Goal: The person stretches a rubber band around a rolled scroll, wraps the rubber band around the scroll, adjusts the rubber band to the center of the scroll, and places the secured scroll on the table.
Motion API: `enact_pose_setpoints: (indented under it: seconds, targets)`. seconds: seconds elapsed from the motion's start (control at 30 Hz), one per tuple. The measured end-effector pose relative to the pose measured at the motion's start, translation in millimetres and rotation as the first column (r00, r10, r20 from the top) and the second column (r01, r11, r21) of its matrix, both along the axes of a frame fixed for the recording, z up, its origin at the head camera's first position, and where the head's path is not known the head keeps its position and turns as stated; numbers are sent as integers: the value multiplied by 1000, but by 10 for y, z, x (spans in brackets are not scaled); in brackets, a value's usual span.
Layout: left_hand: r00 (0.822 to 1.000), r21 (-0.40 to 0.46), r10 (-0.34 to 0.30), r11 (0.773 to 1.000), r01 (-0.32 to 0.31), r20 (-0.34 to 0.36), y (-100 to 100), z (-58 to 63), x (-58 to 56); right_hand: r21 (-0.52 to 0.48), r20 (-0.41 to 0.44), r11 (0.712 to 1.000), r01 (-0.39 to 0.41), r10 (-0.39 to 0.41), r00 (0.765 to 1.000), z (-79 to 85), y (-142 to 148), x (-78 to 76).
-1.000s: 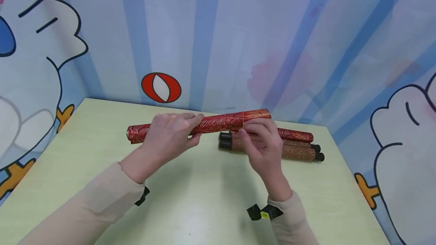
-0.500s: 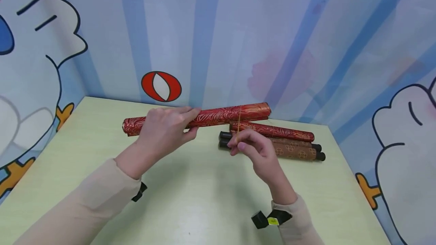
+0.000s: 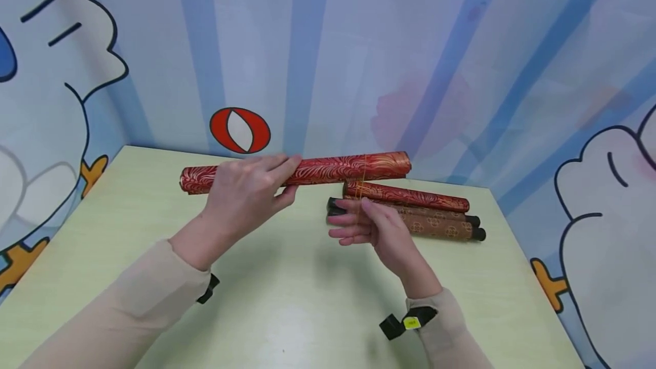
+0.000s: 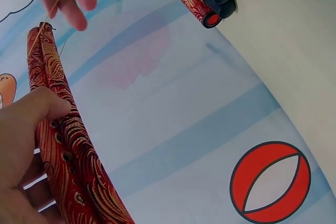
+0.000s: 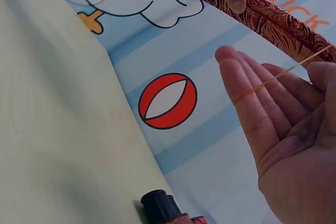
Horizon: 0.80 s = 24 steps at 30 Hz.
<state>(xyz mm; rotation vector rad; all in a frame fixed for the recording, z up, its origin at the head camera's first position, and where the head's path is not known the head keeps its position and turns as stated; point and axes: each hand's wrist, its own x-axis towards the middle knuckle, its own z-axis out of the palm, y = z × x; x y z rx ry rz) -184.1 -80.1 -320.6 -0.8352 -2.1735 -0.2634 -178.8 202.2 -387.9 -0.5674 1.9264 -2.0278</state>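
My left hand [image 3: 243, 198] grips a red and gold patterned scroll [image 3: 333, 171] left of its middle, thumb along the near side. It is held raised and almost level, with two rolled halves side by side in the left wrist view. Round its right part runs a thin yellow elastic band [image 5: 310, 59], stretched out toward my right hand [image 3: 389, 235]. There the band crosses the extended index finger [image 5: 247, 93]. The other fingers of that hand are straight too, palm turned inward, below the scroll's right end.
Behind my right hand, another red roll [image 3: 415, 195] and two brown patterned scrolls [image 3: 443, 228] with black end knobs lie together on the pale table [image 3: 287, 306]. A striped cartoon backdrop [image 3: 338, 61] rises along the table's far edge.
My right hand has drawn back from the scroll's right end, pulling the band downward, and its fingers have straightened. My left hand has lifted the scroll slightly and shifted left.
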Motion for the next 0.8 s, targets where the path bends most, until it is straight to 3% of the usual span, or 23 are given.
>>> enact_pose_setpoints:
  seconds: [0.2,0.27,0.37,0.47,0.67,0.8]
  targets:
    - [1000,-5,17,1000,-17,-2,9,-24,-2,197,-87,980,34,-17,996,-44,-26,-33]
    - [1000,-4,28,1000,-28,0,4,-34,-2,286,-138,955,74,-35,990,-37,-35,-1]
    - [999,-6,38,999,-38,5,-1,-45,1,427,-227,891,156,-61,972,-19,-55,67]
    - [999,-6,47,999,-47,11,-3,-54,6,531,-325,810,249,-77,942,-7,-76,121]
    - [998,12,62,998,-62,15,10,-79,20,578,-439,715,393,-133,889,-27,-94,189]
    - [997,16,77,997,-78,32,22,-97,27,551,-557,656,517,-173,813,-82,-77,215]
